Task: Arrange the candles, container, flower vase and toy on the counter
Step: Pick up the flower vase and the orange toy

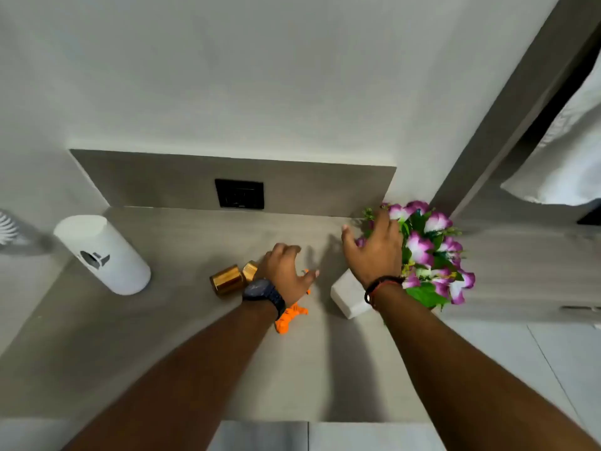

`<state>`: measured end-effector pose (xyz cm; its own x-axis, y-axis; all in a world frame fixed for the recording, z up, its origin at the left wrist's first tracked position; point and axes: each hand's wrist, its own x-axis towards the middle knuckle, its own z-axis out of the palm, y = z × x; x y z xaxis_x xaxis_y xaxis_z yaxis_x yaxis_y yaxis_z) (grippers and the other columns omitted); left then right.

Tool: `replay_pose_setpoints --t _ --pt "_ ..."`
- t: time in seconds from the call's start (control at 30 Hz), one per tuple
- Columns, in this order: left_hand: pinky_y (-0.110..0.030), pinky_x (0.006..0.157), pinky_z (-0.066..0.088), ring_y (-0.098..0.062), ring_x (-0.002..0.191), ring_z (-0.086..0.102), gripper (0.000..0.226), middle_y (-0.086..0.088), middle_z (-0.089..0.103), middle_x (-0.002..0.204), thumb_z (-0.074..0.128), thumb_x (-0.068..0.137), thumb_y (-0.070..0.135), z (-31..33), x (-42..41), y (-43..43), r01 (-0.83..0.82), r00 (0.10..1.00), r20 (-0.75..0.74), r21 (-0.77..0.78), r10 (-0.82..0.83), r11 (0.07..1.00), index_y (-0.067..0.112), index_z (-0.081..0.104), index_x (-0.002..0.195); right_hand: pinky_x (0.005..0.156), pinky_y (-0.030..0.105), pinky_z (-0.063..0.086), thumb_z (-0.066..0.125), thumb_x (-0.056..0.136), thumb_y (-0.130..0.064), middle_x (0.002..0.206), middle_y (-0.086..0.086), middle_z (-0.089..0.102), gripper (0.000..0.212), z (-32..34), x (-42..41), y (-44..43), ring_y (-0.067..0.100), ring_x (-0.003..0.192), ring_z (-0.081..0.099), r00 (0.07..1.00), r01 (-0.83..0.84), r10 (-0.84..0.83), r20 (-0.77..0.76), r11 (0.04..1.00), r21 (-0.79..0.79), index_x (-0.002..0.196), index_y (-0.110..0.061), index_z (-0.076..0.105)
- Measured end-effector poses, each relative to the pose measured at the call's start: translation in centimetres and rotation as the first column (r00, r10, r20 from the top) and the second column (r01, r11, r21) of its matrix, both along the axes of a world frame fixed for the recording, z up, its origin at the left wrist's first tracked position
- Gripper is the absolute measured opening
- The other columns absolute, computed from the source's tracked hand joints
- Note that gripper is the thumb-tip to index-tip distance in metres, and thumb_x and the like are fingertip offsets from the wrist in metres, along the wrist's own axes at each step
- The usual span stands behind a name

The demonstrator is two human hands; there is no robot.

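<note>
The grey counter [182,353] runs back to a low backsplash with a black socket [239,194]. At its left stands the white container [103,255], a tall cylinder, upright, with a dark cutout on its side. At the right, against the wall corner, is the vase [349,296], a white block mostly hidden by the right arm, its purple flowers [429,252] spreading up and right. The right hand [374,252] hovers at the flowers, fingers spread apart, holding nothing; whether it touches the petals is unclear. The left hand [286,271], wearing a dark watch, hangs open over the orange toy [289,315], which lies flat, long axis running from near-left to far-right. Just left of that hand stand two gold candles [232,279], touching.
</note>
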<state>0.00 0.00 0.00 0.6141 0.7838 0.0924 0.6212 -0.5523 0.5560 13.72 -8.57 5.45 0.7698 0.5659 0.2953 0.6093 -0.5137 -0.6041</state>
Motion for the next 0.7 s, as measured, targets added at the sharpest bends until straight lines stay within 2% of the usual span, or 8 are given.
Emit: replay_pose_setpoints --t 0.13,0.2,0.27,0.33,0.47,0.53,0.6,0.7 --pt "-0.037 0.077 0.050 -0.034 0.097 0.060 0.042 -0.014 0.061 0.112 0.068 0.076 0.040 -2.1 -1.7 -0.5 -0.187 0.980 -0.107 -0.178 0.170 0.966 0.009 0.062 0.103 0.078 0.045 0.048 0.064 0.077 -0.040 0.095 0.018 0.055 0.042 -3.0 -2.2 -2.5 0.036 0.093 0.052 0.931 0.354 -0.324 -0.170 0.916 0.188 0.093 -0.005 0.047" --pt "-0.031 0.065 0.049 -0.030 0.088 0.062 0.036 -0.012 0.063 0.108 0.066 0.076 0.039 -2.8 -1.9 -0.9 -0.271 0.960 -0.141 -0.276 0.240 0.922 0.011 0.060 0.098 0.081 0.047 0.051 0.070 0.072 -0.044 0.100 0.017 0.057 0.051 -4.5 -3.0 -3.3 0.037 0.097 0.054 0.791 0.569 -0.468 -0.394 0.799 0.193 0.097 -0.005 0.048" --pt "-0.023 0.051 0.045 -0.021 0.068 0.059 0.025 -0.008 0.066 0.095 0.066 0.074 0.037 -3.1 -2.0 -1.4 -0.339 0.940 -0.158 -0.363 0.302 0.868 0.018 0.056 0.087 0.089 0.050 0.050 0.076 0.065 -0.052 0.114 0.023 0.055 0.075 -5.8 -3.0 -3.7 0.042 0.107 0.054 0.570 0.719 -0.562 -0.599 0.695 0.032 0.112 -0.003 0.044" --pt "-0.026 0.052 0.046 -0.023 0.064 0.059 0.026 -0.007 0.067 0.080 0.066 0.072 0.037 -3.8 -1.7 -1.9 -0.380 0.924 -0.212 -0.424 0.318 0.822 0.013 0.059 0.077 0.094 0.049 0.046 0.079 0.058 -0.057 0.126 0.025 0.052 0.096 -7.3 -3.0 -3.9 0.043 0.114 0.052 0.397 0.708 -0.547 -0.737 0.694 -0.133 0.124 -0.001 0.038" --pt "-0.021 0.042 0.036 -0.015 0.049 0.054 0.027 0.003 0.055 0.048 0.064 0.073 0.037 -5.0 -0.8 -2.1 -0.428 0.903 -0.204 -0.518 0.379 0.741 0.012 0.061 0.061 0.096 0.042 0.050 0.085 0.050 -0.054 0.119 0.016 0.064 0.091 -9.3 -2.2 -3.8 0.032 0.105 0.061 0.338 0.578 -0.386 -0.858 0.805 -0.134 0.118 -0.002 0.056" --pt "-0.024 0.046 0.041 -0.022 0.054 0.058 0.028 -0.001 0.061 0.054 0.062 0.074 0.036 -5.3 -0.2 -1.8 -0.440 0.896 -0.207 -0.534 0.393 0.722 0.009 0.062 0.066 0.094 0.045 0.053 0.087 0.046 -0.053 0.109 0.014 0.068 0.081 -9.6 -1.6 -3.4 0.031 0.097 0.064 0.328 0.542 -0.339 -0.882 0.832 -0.119 0.106 -0.002 0.064" --pt "-0.032 0.055 0.047 -0.031 0.067 0.064 0.026 -0.015 0.068 0.072 0.060 0.074 0.032 -5.6 0.3 -1.5 -0.451 0.890 -0.225 -0.563 0.397 0.692 0.006 0.062 0.070 0.091 0.047 0.055 0.089 0.041 -0.049 0.104 0.014 0.070 0.073 -9.7 -1.0 -2.9 0.030 0.092 0.066 0.297 0.528 -0.279 -0.913 0.845 -0.087 0.094 -0.005 0.065" --pt "-0.030 0.053 0.045 -0.029 0.064 0.064 0.023 -0.011 0.063 0.063 0.063 0.066 0.030 -5.7 0.5 -1.6 -0.455 0.883 -0.228 -0.630 0.411 0.629 0.008 0.062 0.068 0.086 0.048 0.057 0.091 0.026 -0.046 0.100 0.012 0.069 0.090 -9.9 -0.5 -2.1 0.030 0.088 0.067 0.244 0.519 -0.208 -0.947 0.853 -0.054 0.100 -0.003 0.064"
